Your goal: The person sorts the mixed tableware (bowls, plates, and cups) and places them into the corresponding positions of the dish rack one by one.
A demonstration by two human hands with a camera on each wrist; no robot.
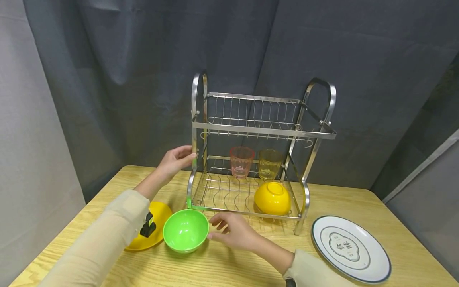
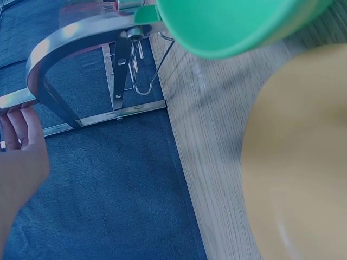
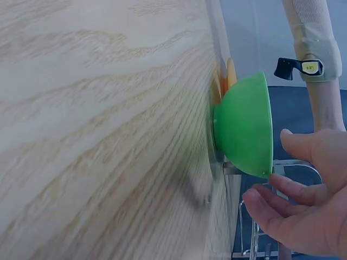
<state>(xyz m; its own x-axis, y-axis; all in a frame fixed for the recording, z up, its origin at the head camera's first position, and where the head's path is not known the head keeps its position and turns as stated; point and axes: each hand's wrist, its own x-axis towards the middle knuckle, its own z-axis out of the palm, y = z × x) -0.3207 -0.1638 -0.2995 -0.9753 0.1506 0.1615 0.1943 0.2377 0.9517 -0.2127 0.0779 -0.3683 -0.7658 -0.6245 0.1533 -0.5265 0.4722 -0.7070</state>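
Observation:
A two-tier metal dish rack (image 1: 251, 129) stands at the back of the table. My left hand (image 1: 175, 161) grips its left upright, thumb in front; the left wrist view shows the fingers (image 2: 20, 125) bent around the bar. A bright green bowl (image 1: 186, 231) sits upright on the table before the rack's left front corner. Beside the bowl's right rim is my right hand (image 1: 234, 231), thumb and fingers apart. In the right wrist view its fingertips (image 3: 276, 180) are right at the green rim, with nothing gripped.
On the lower tier are a pink cup (image 1: 242, 163), an amber cup (image 1: 269, 165) and an overturned yellow bowl (image 1: 272, 199). A yellow plate (image 1: 159, 223) lies left of the green bowl, partly behind my left sleeve. At right lies a white plate (image 1: 373, 263) with a dark rim.

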